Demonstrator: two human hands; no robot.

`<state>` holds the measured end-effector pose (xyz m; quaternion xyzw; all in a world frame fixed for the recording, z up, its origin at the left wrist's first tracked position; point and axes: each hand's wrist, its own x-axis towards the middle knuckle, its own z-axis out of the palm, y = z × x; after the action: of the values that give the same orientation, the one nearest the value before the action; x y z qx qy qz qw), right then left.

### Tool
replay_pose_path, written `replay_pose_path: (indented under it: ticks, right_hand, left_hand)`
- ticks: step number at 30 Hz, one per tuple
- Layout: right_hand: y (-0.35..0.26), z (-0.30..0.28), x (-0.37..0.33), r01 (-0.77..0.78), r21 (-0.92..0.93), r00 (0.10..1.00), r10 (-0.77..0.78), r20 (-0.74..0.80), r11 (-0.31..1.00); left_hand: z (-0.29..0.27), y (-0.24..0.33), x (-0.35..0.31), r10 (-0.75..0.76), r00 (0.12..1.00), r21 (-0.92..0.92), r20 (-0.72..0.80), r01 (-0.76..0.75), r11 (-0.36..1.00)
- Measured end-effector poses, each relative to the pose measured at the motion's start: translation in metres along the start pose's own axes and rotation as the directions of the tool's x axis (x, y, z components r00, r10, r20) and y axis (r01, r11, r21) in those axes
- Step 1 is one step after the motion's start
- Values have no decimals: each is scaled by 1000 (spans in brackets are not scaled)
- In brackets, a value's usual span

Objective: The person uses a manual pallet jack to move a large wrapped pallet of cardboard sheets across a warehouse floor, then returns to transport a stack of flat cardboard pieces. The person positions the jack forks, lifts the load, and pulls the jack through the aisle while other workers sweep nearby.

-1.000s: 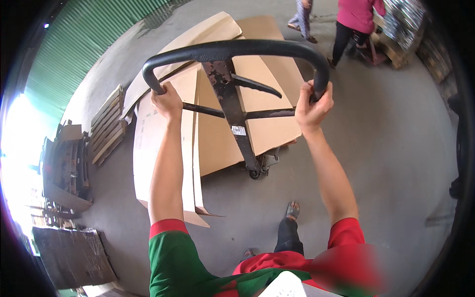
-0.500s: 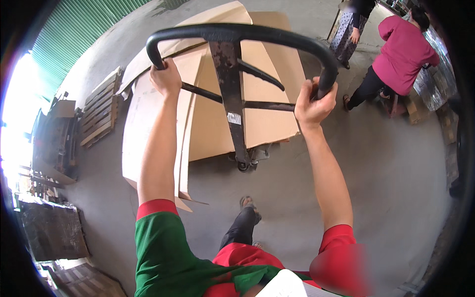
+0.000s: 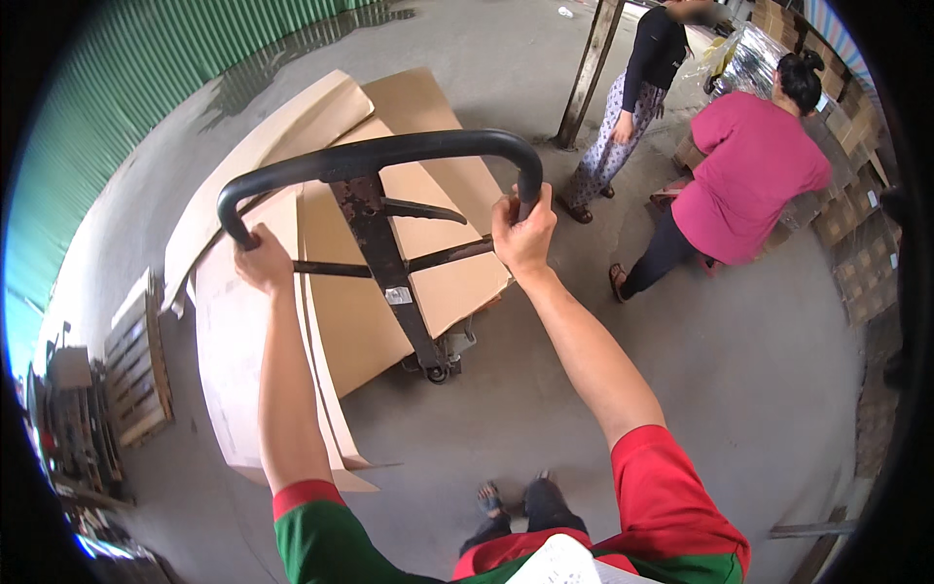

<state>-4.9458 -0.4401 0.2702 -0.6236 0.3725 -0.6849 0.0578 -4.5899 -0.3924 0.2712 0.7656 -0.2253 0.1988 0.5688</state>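
Observation:
Both my arms reach forward to the black loop handle (image 3: 418,146) of a pallet jack. My left hand (image 3: 264,261) is closed round the loop's left lower side, and my right hand (image 3: 522,232) grips its right side. A thin lever (image 3: 424,210) sticks out inside the loop, with no finger on it. The worn dark steel shaft (image 3: 375,238) slopes down to a small wheel (image 3: 437,373) at floor level. Large flat cardboard sheets (image 3: 350,326) lie stacked beyond and beneath the handle, some bent up at the left edge. What bears them is hidden.
Two people stand at the right: one in a magenta top (image 3: 749,180), one in patterned trousers (image 3: 608,136) beside a post (image 3: 591,73). Stacked cartons (image 3: 856,263) line the right edge. A wooden pallet (image 3: 136,360) leans at left. A green corrugated wall (image 3: 146,88) rises behind.
The handle and cardboard now sit further left and lower in view, with both hands still gripping. The two people appear nearer the middle. My feet are now side by side.

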Motion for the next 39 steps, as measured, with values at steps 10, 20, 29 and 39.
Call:
replay_pose_path:
  ticks: [10,20,29,39]
  right_hand:
    - [10,-11,-18,94,130,995,-99,32,987]
    - [138,105,72,50,278,983,-96,154,959]
    - [288,253,212,-104,137,981,79,175,985]
    - [451,435,336,-228,149,932,171,320,962]
  left_hand:
    - [-5,-34,-9,38,994,227,-102,-14,974]
    - [181,-29,43,188,981,254,-45,-171,952]
    - [407,32,104,122,991,138,-62,-112,984]
    - [640,10,200,68,989,276,-128,-31,961]
